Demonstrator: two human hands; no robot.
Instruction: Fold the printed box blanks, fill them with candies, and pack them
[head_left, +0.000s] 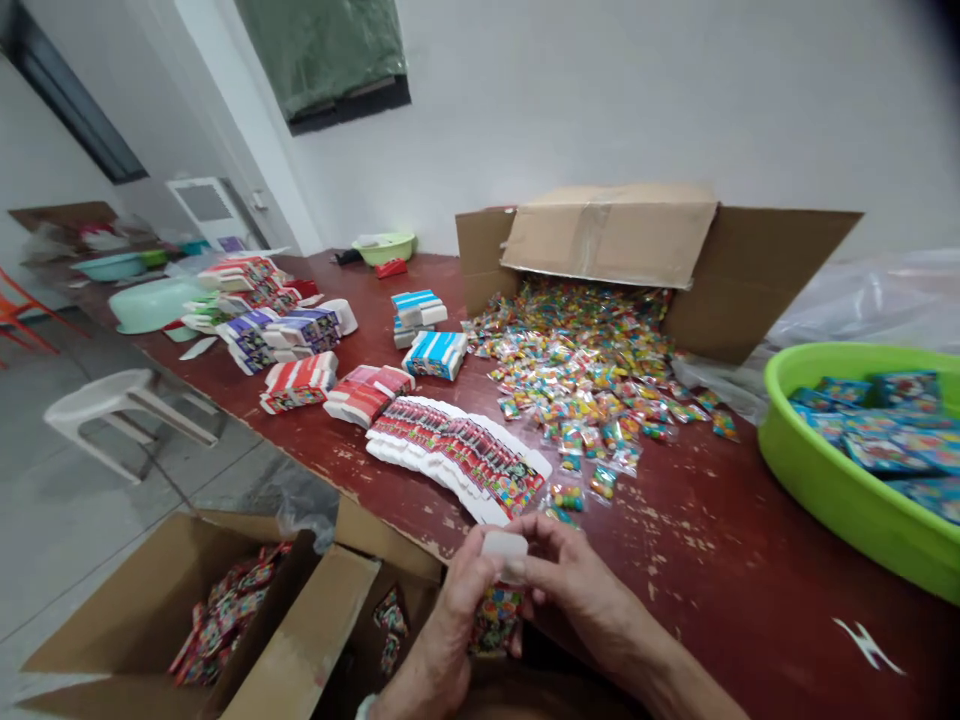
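Gripping a printed carton [495, 622] at the near edge of the bench [720, 560], both curled hands [454, 610] [574, 578] apparently folded its white flap [505, 545], likely needing careful tucking.

Right in front of us, the small rectangular cardboard carton [495, 610] flashes a white flap [504, 545] above a busy print of blue, yellow, green and red! Next we spot the fanned row of flat red paperboard cartons [459, 450], dotted multicoloured and edged in white. And look, we've got clear plastic sweet packets [585, 395] glittering yellow, green, orange and blue, a round lime-green plastic tub [795, 475], and a dark red wooden tabletop [720, 530] speckled with pale worn patches!
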